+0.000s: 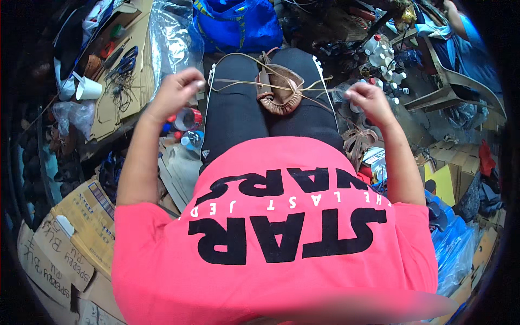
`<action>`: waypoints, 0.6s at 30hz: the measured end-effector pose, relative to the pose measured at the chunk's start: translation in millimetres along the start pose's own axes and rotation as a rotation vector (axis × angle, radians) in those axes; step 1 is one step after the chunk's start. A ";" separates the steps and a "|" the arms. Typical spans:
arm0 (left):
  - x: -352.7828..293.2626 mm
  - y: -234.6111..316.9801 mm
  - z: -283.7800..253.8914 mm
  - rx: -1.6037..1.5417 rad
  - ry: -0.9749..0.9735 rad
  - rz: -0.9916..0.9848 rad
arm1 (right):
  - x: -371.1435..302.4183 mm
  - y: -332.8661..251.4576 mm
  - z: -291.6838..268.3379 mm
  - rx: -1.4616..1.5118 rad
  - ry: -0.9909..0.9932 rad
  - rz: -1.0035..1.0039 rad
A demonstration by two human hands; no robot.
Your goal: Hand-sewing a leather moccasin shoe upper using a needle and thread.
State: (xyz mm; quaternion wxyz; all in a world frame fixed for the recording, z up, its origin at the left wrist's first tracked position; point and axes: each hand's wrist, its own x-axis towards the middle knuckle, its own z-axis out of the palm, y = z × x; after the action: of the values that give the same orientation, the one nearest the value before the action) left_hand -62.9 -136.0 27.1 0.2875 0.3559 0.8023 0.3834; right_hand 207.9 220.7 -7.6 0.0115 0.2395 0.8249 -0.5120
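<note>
On my lap rests a brown leather shoe upper [280,104], its toe edge gathered in small puckers. A thin tan leather lace [238,82] runs across it in loops and stretches out toward both sides. My left hand [183,91] is raised beside my left knee, thumb and fingers pinched at the lace's left end. Over on the other side, my right hand [370,101] pinches the right end, level with the shoe upper. Both hands are apart from the leather piece itself. The thin strand at the fingertips is hard to make out.
A blue bag [238,27] stands beyond my knees. Flat cardboard [127,86] with a dark cord bundle and a white cup [88,88] lie at left. Several plastic bottles [382,57] and a plastic chair [452,81] are at right, near another person's blue clothing [476,59].
</note>
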 end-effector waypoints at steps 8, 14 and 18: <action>31.4 113.7 40.8 -0.931 -0.146 0.483 | 40.1 -72.6 58.2 1.497 -0.148 -0.193; 7.3 93.0 41.8 0.185 -0.328 0.325 | 3.1 -63.9 43.9 0.365 -0.298 -0.225; 3.4 65.5 -39.9 0.659 0.031 0.340 | -13.7 21.4 -1.5 -0.227 -0.062 -0.124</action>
State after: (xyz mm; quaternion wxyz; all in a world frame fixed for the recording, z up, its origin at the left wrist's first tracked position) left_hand -71.2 -120.0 101.8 0.0774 0.5518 0.8163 0.1520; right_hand 229.1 224.4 -21.3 0.0325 0.1693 0.8900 -0.4221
